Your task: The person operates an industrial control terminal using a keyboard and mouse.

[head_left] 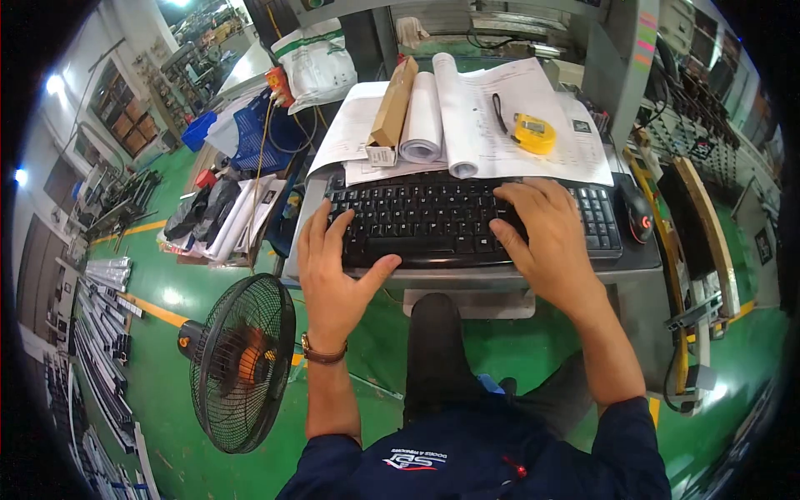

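A black keyboard point(417, 218) lies across the front of the grey desk, under both my hands. At its left end rests my left hand point(335, 258), fingers spread and thumb stretched out, holding nothing. My right hand point(546, 233) is over the right part of the keys, its fingers slightly bent and apart, also without anything in it. A black mouse point(636, 212) with a small red light sits right of the keyboard. Behind the keys are printed sheets point(533, 87), rolled papers point(456, 117), a long cardboard box point(393, 108) and a yellow tape measure point(533, 134).
A black fan point(243, 362) stands on the green floor to my left. Beyond it are a blue crate point(262, 133) and a white bag point(315, 67). Metal profiles point(104, 350) lie at far left. Framed boards point(704, 233) stand right of the desk.
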A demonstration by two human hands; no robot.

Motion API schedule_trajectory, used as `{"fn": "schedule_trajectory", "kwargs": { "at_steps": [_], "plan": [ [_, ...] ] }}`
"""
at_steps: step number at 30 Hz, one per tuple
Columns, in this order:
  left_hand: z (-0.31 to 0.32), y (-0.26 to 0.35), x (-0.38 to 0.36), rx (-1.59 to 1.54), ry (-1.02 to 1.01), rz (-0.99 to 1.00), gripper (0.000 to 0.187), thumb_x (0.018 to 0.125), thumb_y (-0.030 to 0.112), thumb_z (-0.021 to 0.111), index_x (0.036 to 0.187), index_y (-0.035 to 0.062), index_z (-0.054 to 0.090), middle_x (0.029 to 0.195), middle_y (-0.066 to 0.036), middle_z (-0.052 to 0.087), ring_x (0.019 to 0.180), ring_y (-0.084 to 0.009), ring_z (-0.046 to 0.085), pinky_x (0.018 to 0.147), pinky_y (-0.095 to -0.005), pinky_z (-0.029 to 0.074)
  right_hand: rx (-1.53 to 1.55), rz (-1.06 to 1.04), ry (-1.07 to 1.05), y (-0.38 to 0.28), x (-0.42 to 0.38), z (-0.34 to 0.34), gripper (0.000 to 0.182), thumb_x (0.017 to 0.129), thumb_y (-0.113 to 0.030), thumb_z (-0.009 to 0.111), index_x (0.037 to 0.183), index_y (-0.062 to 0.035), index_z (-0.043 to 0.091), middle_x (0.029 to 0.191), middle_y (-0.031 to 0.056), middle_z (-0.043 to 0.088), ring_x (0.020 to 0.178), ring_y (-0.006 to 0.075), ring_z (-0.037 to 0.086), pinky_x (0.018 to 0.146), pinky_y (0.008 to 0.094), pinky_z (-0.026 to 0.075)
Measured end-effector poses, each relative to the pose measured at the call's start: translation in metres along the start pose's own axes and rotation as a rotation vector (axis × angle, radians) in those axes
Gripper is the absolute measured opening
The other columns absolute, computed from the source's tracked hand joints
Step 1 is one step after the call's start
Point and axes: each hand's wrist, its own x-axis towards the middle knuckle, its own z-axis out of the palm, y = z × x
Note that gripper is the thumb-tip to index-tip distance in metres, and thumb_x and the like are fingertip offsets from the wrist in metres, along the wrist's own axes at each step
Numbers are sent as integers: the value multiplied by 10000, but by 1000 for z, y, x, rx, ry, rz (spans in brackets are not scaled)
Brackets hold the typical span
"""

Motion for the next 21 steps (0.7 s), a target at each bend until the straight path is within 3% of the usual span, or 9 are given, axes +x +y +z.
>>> {"fn": "schedule_trajectory", "kwargs": {
  "at_steps": [10,15,21],
  "plan": [
    [-3,-3,-3,20,-70,128,592,908,439,905,1345,66,763,1664,-214,565,1563,-473,459,1268,-583,382,47,-65,-56,-41,-1,20,458,924,-256,849,1313,-40,739,1420,177,679,1350,406,604,1191,552,445],
    [-6,-1,-3,19,-96,134,557,928,442,888,1333,75,779,1661,-210,572,1569,-481,454,1272,-592,375,63,-104,-79,-57,9,43,523,993,-397,793,1396,-70,733,1472,228,649,1423,424,564,1235,609,386],
    [-6,1,-4,3,-75,117,577,930,432,889,1366,72,772,1657,-219,571,1576,-482,443,1276,-598,367,73,-47,-82,-64,23,46,508,997,-421,787,1323,-32,748,1413,228,663,1340,415,591,1191,579,406]
  ]
}}
